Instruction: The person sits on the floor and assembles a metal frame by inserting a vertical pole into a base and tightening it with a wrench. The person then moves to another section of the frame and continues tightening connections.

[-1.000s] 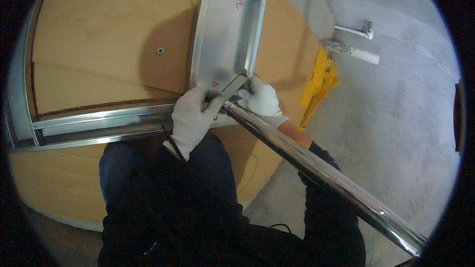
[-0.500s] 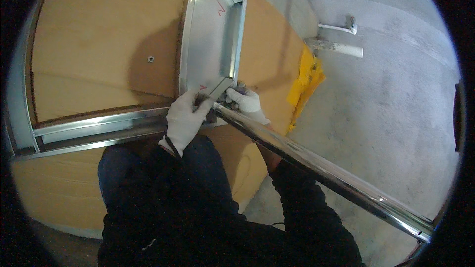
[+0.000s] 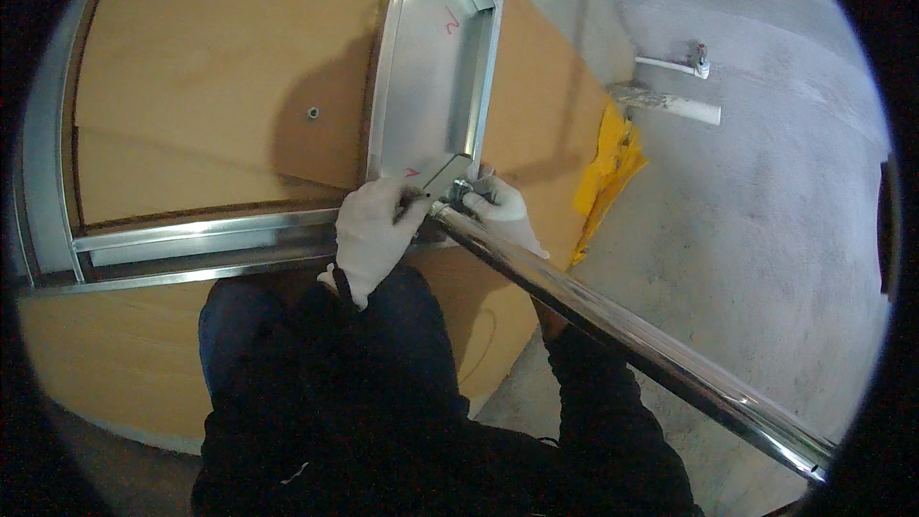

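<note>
Both of my hands wear white gloves and meet at the near right corner of a sheet-metal frame (image 3: 436, 48). A small flat metal plate (image 3: 447, 173) sits slanted across that corner. My left hand (image 3: 376, 232) pinches the plate's near left end between thumb and fingers. Just right of it, my right hand (image 3: 505, 214) closes its fingers around a small shiny metal fastener (image 3: 461, 189), partly hidden by the thumb. Between the hands, the end of a long polished metal tube (image 3: 613, 318) meets the corner; the tube slants toward the lower right.
Brown cardboard (image 3: 220, 57) lies under and inside the frame, with a loose nut (image 3: 313, 113) on it. Torn yellow material (image 3: 610, 177) is at the cardboard's right edge. A white pipe (image 3: 675, 103) and a smaller white fitting (image 3: 678, 65) are on the grey concrete (image 3: 747, 211).
The plate has turned and settled lower into the frame's corner. My right fingers have shifted around the fastener. The whole view has slid slightly, moving the scene rightward.
</note>
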The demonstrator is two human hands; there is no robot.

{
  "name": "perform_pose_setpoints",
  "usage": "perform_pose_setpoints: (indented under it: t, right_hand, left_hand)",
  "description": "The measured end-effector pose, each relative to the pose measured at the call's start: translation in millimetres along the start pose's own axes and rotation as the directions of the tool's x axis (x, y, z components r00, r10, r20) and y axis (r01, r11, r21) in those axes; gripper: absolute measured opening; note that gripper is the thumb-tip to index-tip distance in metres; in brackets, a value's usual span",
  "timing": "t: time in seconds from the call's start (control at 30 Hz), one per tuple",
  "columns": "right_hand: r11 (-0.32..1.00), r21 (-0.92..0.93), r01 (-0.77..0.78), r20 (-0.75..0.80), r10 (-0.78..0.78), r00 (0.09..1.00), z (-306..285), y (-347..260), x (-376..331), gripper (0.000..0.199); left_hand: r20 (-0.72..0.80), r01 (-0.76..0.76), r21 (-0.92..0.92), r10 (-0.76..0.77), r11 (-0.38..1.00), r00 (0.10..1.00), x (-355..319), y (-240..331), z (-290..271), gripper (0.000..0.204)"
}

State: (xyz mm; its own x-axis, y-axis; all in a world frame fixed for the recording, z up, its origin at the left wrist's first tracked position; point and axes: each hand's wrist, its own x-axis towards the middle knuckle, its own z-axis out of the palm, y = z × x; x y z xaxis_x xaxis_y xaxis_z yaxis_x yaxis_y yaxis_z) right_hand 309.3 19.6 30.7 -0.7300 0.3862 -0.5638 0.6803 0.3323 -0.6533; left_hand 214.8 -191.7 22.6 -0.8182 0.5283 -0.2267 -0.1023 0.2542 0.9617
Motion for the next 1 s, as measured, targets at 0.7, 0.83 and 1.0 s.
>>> perform_pose_setpoints:
  t: [0.7, 0.83, 1.0]
  right_hand:
    - [0.482, -0.76, 0.436, 0.302, -0.332, 0.893, -30, -46, 16, 0.022]
    - [0.423, -0.764, 0.488, 0.342, -0.375, 0.862, -32, -46, 19, 0.021]
    - [0.184, -0.74, 0.646, 0.531, -0.428, 0.731, -34, -62, 26, 0.013]
  left_hand:
    - [-0.029, -0.011, 0.049, 0.012, 0.999, 1.0, -1, -2, 4, 0.018]
    - [-0.031, -0.011, 0.049, 0.013, 0.999, 0.999, -1, 0, 3, 0.018]
    - [-0.034, -0.01, 0.018, 0.011, 1.0, 0.999, 0, 1, 2, 0.018]
